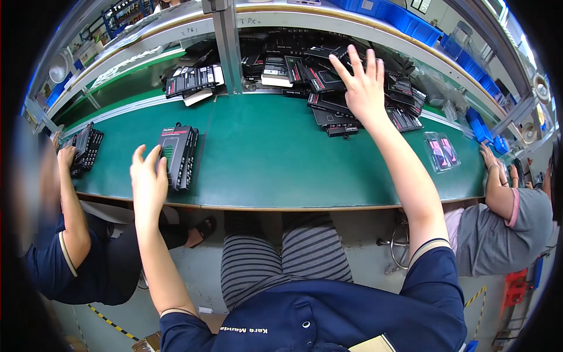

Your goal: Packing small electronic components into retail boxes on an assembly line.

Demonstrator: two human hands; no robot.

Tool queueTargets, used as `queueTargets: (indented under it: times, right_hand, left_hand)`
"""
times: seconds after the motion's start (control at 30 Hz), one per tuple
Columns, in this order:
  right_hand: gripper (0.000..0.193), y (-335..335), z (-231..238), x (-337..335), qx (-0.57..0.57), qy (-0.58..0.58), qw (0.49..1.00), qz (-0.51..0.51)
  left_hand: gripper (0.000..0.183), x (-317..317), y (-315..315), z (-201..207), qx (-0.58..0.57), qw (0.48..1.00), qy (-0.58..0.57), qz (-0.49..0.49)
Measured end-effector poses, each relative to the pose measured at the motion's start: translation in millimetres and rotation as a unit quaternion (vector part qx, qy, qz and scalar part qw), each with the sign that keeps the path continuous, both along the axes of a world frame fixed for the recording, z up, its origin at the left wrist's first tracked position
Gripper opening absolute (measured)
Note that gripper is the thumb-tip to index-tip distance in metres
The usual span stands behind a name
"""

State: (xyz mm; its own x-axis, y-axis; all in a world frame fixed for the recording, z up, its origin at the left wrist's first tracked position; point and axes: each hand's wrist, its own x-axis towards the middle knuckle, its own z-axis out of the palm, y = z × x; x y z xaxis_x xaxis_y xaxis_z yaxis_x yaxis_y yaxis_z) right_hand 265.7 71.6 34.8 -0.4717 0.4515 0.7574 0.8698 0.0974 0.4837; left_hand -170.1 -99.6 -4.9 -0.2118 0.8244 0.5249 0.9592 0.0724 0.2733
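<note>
My left hand (148, 174) is at the left side of a small stack of flat black retail boxes (177, 155), fingers apart; whether it touches them I cannot tell. The top box has a window cut-out and a hanging tab. My right hand (363, 85) reaches out with fingers spread over a loose heap of similar black boxes (329, 105) at the back right of the green table. Nothing shows in its grasp. Part of the heap is hidden behind that hand.
On the green table (252, 158) lies a clear plastic pack with pink pieces (442, 151) at right. More black boxes (190, 82) lie behind, left of a metal post (227, 47). Co-workers sit on both sides, the left one at another box stack (88, 149). A shelf holds blue bins (404, 20).
</note>
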Motion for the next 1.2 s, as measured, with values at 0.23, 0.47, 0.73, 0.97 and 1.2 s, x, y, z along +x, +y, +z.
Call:
queueTargets:
  times: [0.23,0.47,0.73,0.97,1.2]
  right_hand:
    - [0.03,-21,-1,-13,-0.036,0.025,0.996,0.083]
    - [0.041,-119,-25,-61,-0.316,0.123,0.87,0.357]
    - [0.017,-113,-44,114,-0.08,0.318,0.941,0.082]
    - [0.053,-105,-85,242,-0.265,0.276,0.88,-0.281]
    - [0.052,-108,-73,258,-0.306,0.307,0.873,-0.223]
  left_hand:
    - [0.041,86,-6,14,0.114,0.984,-0.004,-0.134]
    - [0.079,184,2,-5,0.021,0.96,0.007,-0.278]
    - [0.067,186,-1,-7,-0.092,0.939,0.037,-0.331]
    - [0.07,212,-14,3,-0.051,0.97,0.039,-0.236]
    - [0.077,210,-48,23,-0.135,0.94,0.037,-0.31]
